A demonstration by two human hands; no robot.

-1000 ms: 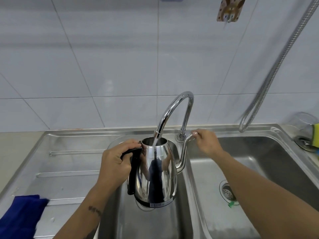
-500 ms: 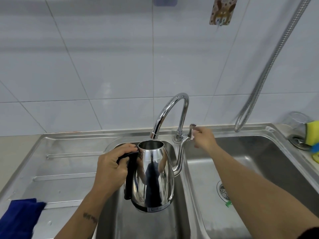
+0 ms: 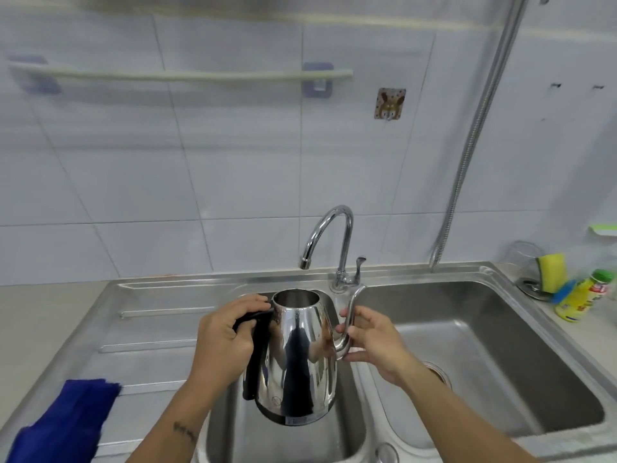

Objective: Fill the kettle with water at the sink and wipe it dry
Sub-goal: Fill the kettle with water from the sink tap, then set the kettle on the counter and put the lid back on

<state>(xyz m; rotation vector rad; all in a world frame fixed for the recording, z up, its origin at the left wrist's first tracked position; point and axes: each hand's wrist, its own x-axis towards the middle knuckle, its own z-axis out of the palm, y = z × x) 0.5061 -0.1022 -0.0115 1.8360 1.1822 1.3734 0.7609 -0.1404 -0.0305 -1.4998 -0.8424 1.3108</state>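
Kettle [image 3: 302, 355], polished steel, lidless, gooseneck spout: you are holding it upright in the air above the left basin of the sink [image 3: 484, 335], below and in front of the faucet [image 3: 329, 235]. No water is running from the faucet mouth.

Left hand [image 3: 224, 342]: you are gripping the black handle [image 3: 255, 355] with fingers curled round its top, close to the kettle's rim.

Right hand [image 3: 374, 345]: you are pinching the lower bend of the spout [image 3: 350, 319] between thumb and curled fingers, on the kettle's right side.

Blue cloth [image 3: 63, 426]: lying on the ribbed drainboard [image 3: 150, 329] at the lower left, well apart from the kettle.

Faucet lever [image 3: 360, 266]: standing upright just beside the faucet stem.

Yellow sponge [image 3: 552, 270] and yellow bottle [image 3: 582, 295] with green cap: sitting on the counter at the sink's far right corner, near an upturned clear glass [image 3: 524, 259].

Flexible metal hose [image 3: 474, 135]: hanging down the tiled wall to the sink's back edge.
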